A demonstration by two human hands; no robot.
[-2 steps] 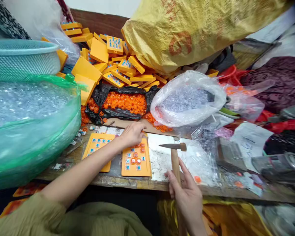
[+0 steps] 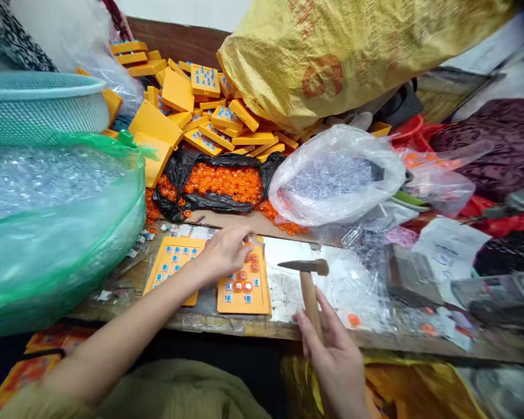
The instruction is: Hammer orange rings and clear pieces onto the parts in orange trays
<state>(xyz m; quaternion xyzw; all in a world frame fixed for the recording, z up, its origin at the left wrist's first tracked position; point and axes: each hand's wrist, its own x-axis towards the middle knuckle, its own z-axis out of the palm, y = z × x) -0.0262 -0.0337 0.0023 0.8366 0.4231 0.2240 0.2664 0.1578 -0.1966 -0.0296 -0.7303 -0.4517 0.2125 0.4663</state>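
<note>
My right hand point(image 2: 334, 355) grips the wooden handle of a hammer point(image 2: 312, 299), whose metal head is raised with its pointed end to the left. My left hand point(image 2: 227, 250) is over the upper part of an orange-yellow panel point(image 2: 262, 297), fingers pinched together; whatever is between them is too small to make out. The panel carries small blue-and-clear switches, and several have orange caps point(image 2: 243, 286) on them. Under my left wrist lies a second panel point(image 2: 155, 273), with blue switches showing and partly covered by my forearm.
A black bag of orange caps point(image 2: 227, 180) lies behind the panels. Clear small parts fill a white plastic bag point(image 2: 283, 209) and a green bag point(image 2: 91, 233). More yellow panels point(image 2: 177, 90) are piled at the back under a yellow sack point(image 2: 279, 70). A loose orange cap point(image 2: 353, 320) lies at right.
My left hand has come slightly down and left, over the panel, from near its upper edge. The hammer head has shifted a little left and down in my right hand.
</note>
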